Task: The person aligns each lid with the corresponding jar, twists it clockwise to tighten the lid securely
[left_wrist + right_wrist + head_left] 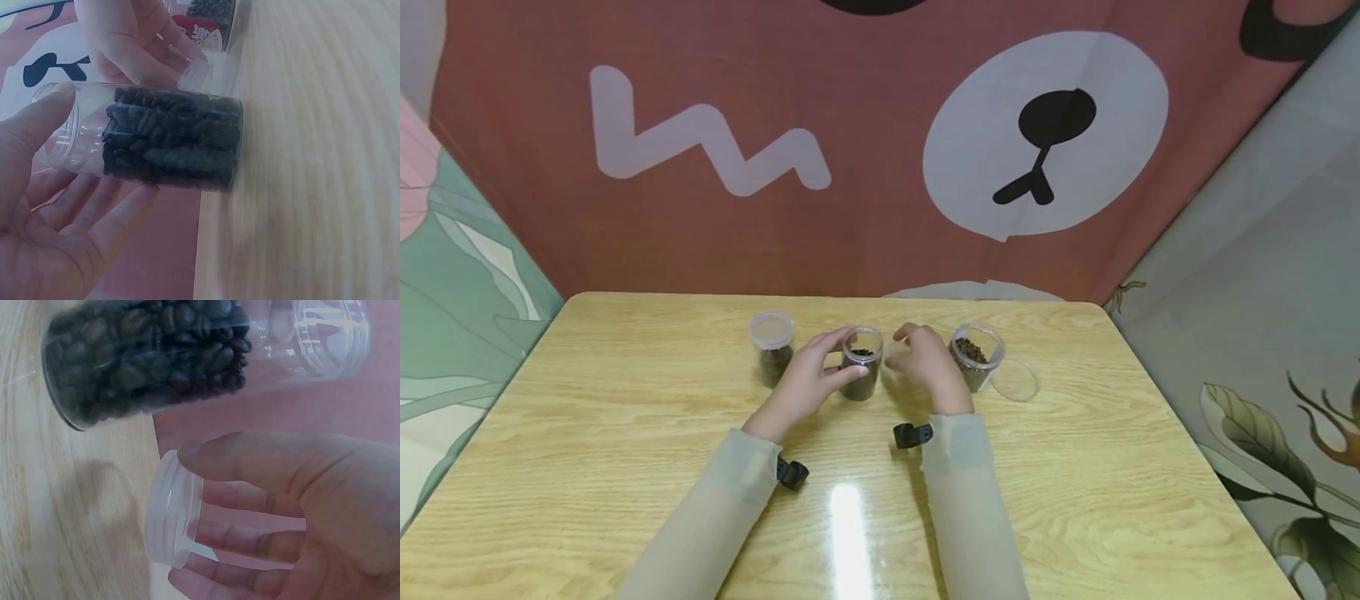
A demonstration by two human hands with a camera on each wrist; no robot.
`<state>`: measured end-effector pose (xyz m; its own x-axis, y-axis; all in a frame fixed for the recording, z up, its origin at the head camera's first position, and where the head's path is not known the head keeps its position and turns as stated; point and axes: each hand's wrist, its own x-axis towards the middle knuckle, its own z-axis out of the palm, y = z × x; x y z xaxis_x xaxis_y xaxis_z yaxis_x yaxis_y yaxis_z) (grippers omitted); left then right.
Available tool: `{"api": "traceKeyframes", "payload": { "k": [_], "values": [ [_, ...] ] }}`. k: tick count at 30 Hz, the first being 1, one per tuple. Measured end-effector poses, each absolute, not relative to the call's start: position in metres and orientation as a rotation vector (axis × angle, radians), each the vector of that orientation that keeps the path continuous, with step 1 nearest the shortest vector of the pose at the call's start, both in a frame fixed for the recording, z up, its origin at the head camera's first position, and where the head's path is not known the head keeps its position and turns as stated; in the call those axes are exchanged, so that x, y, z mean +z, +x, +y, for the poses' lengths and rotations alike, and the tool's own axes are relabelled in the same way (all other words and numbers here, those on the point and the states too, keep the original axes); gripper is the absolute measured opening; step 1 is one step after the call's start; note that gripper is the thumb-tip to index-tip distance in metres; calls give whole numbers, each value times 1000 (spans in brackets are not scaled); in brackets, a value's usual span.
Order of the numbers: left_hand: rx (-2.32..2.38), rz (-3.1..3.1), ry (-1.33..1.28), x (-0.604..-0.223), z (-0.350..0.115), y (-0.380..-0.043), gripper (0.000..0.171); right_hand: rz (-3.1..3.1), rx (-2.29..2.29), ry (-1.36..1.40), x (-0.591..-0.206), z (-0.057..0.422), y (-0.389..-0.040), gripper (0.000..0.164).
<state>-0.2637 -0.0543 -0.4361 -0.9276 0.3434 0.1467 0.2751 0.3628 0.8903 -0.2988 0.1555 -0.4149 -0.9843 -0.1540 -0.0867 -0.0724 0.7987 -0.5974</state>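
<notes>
In the head view my left hand (805, 379) grips the middle clear jar (861, 387) near its open neck. Dark coffee beans fill (172, 137) much of the jar, which stands upright on the table. Thumb and fingers lie on either side of it in the left wrist view. Just right of that jar, my right hand (928, 365) pinches a translucent lid (165, 512) between thumb and fingers. The lid is held on edge, close over the table and apart from the jar's mouth.
A lidded jar (773, 358) with dark contents stands to the left. Right of my right hand is an open jar (973, 371) of brown beans, with a clear lid (1017, 380) lying beside it. The table (662, 400) meets a printed cloth backdrop (880, 242) behind.
</notes>
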Motion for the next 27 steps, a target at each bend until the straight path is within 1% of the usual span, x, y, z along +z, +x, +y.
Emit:
{"api": "traceKeyframes", "payload": {
  "k": [8, 27],
  "values": [
    [1658, 2544, 593, -438, -60, -260, 61, 2870, -989, -156, -416, 157, -297, 44],
    [1668, 2514, 601, -437, -70, -254, 63, 2858, -999, -164, -418, 157, -300, 44]
  ]
}}
